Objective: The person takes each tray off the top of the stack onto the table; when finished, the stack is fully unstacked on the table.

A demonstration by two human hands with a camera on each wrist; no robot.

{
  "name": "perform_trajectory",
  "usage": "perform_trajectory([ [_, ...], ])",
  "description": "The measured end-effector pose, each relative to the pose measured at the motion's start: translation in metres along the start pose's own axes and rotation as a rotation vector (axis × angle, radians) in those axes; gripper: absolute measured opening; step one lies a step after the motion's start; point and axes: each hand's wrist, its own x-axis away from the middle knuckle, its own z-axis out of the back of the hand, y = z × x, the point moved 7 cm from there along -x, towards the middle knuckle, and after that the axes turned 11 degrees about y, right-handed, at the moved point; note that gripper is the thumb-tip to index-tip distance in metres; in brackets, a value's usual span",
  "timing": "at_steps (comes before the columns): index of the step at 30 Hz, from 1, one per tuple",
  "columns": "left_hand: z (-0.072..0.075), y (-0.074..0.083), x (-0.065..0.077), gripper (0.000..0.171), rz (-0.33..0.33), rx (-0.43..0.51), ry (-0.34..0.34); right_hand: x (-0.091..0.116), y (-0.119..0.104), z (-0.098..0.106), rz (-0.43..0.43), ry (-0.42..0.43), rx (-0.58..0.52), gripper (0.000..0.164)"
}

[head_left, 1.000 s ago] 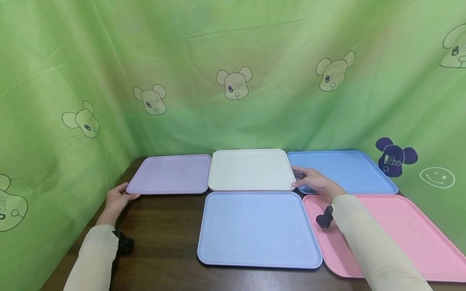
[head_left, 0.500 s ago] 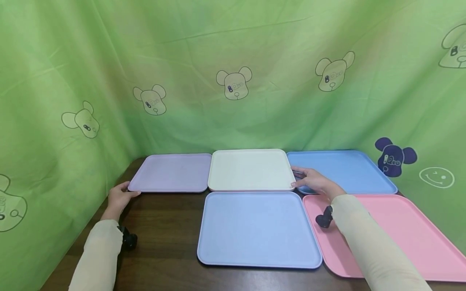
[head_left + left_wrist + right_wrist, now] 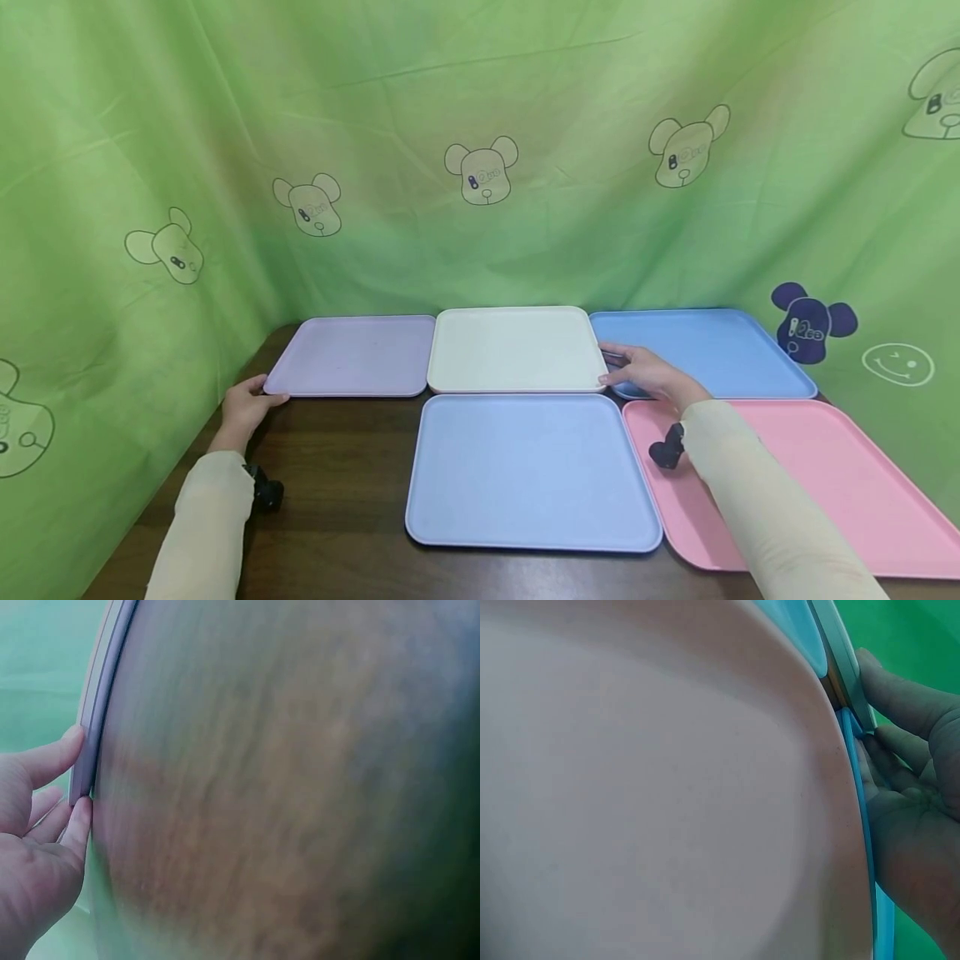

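Note:
My left hand is at the front left corner of a lilac tray, its thumb along the front edge and its fingers at the left side. Up close in the left wrist view, the fingertips touch the layered rim of the lilac tray. My right hand reaches over to the front right corner of a white tray. Its thumb lies against the rim of the white tray in the right wrist view, with the other fingers extended beside it. The lilac and white trays lie side by side.
A blue tray lies at the back right, partly under the right hand. In front are a pale blue tray and a pink tray, which the right sleeve crosses. Green patterned cloth rises behind the brown wooden table.
Over the first half second, my left hand and the lilac tray's front edge shifted slightly away from me and to the right. Since then both have stayed put. The right hand keeps its place.

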Motion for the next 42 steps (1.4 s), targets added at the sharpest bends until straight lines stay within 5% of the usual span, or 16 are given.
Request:
perform_trajectory([
  [14,0.005,0.008,-0.001,0.063,-0.009,0.029,0.046,0.002,-0.003,0.000,0.021,-0.012,-0.009,0.085],
  [24,-0.004,0.037,0.002,0.056,-0.037,0.154,0.130,0.004,-0.005,0.000,0.013,-0.015,-0.011,0.085],
  [31,-0.031,0.064,0.006,0.051,-0.093,0.273,0.084,0.004,-0.005,-0.001,0.011,-0.014,-0.015,0.085],
  [42,-0.100,0.102,0.022,0.051,-0.132,0.349,-0.079,0.003,-0.002,-0.001,0.029,-0.014,-0.026,0.085],
])
